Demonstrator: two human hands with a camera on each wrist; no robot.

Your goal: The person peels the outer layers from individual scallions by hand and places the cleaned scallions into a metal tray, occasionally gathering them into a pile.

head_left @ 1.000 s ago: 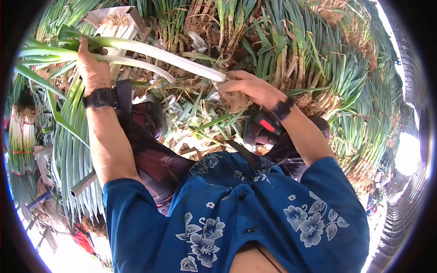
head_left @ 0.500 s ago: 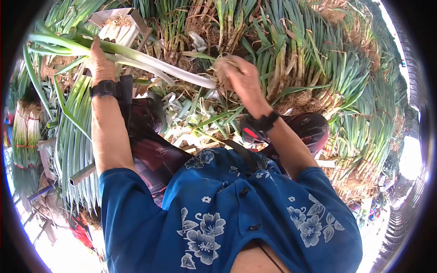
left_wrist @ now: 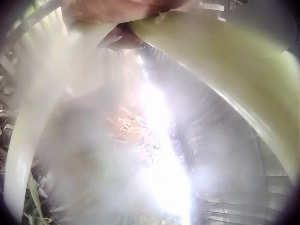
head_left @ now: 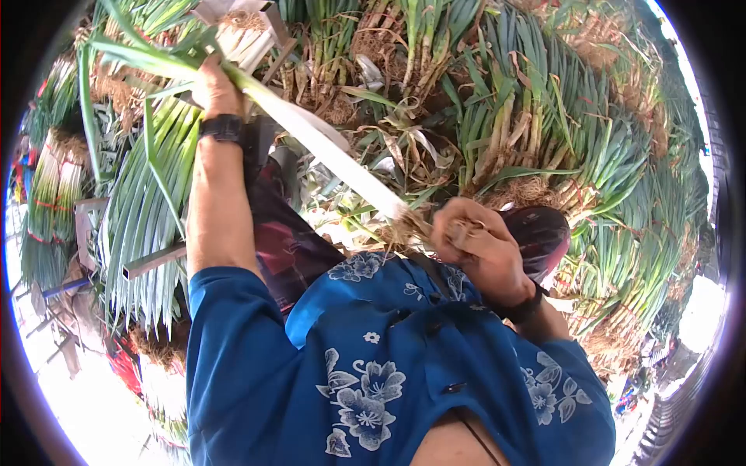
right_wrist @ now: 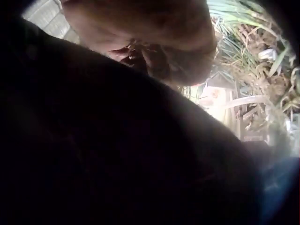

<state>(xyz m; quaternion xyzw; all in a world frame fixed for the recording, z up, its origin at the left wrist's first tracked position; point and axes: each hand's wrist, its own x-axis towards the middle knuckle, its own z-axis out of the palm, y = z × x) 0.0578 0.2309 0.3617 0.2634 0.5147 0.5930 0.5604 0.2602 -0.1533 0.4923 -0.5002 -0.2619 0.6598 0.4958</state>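
My left hand (head_left: 217,89) grips two leeks by their green upper stems. The nearer leek (head_left: 326,155) slants down to the right, its long white shaft ending in brown roots (head_left: 408,229). Behind it shows the paler tip of the second leek (head_left: 330,133). Pale stems (left_wrist: 262,79) pass out from under the fingers in the left wrist view. Just right of the root end, my right hand (head_left: 482,252) has its fingers curled round a wad of dry brown leek skin (head_left: 465,231). In the right wrist view dark shadow hides most of that hand.
A metal trough (head_left: 272,23) holds several leeks, root ends up, beyond the left hand. Leek bundles (head_left: 513,116) stand along the back and right. Tied bundles (head_left: 54,186) lie at far left, near a metal bar (head_left: 155,260). Peelings (head_left: 334,210) litter the ground between the legs.
The right hand has moved from the root end, down and right toward the body, pulling dry skin. The leeks now tilt more steeply, root end lower. The left hand keeps its grip.
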